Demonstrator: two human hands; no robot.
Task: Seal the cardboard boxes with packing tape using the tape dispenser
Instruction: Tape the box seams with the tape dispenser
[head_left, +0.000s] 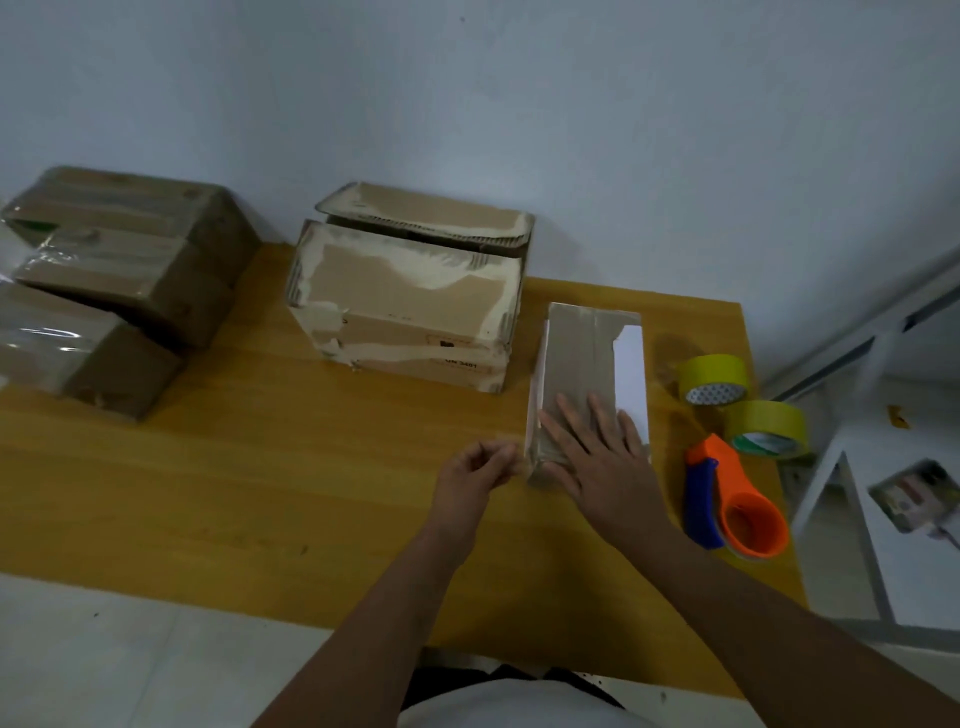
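Observation:
A narrow white box (587, 348) with brown tape along its top lies on the wooden table (260, 493), right of centre. My right hand (597, 452) lies flat on the near end of its taped top, fingers straight. My left hand (480, 470) hovers at the box's near left corner with fingers loosely curled; motion blur hides whether it pinches anything. An orange and blue tape dispenser (732, 499) lies on the table to the right of my right hand, untouched.
Two yellow tape rolls (714, 376) (769, 428) sit near the table's right edge. A worn cardboard box stack (410, 296) stands behind the narrow box. Taped boxes (119, 270) are piled at the far left. A white frame (852, 499) stands right of the table.

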